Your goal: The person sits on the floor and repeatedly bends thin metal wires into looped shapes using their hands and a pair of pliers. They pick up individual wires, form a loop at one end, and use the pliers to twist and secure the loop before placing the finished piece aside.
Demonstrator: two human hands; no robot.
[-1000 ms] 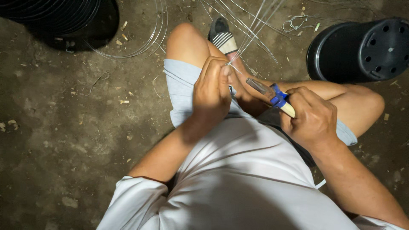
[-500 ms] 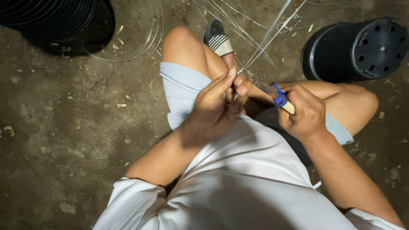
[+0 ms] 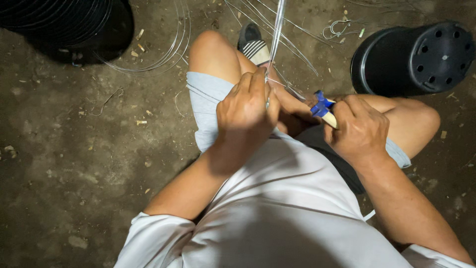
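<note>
I sit on a dirt floor with my knees apart. My left hand (image 3: 245,111) is closed around a bundle of thin silvery wires (image 3: 276,34) that rise away from me toward the top of the view. My right hand (image 3: 359,129) grips pliers (image 3: 322,108) with blue-and-cream handles, whose jaws point left toward the wires just below my left hand. The two hands are close together above my lap. The wire ends inside my left fist are hidden.
An upturned black plastic pot (image 3: 414,57) with holes in its base lies at the right. A stack of black pots (image 3: 59,25) stands at the top left, with loose wire loops (image 3: 168,49) beside it. A striped sandal (image 3: 255,44) shows by my knee.
My left hand has shifted up and gathered the wires into a straighter upright bundle. The pliers stayed in my right hand, close to the wires.
</note>
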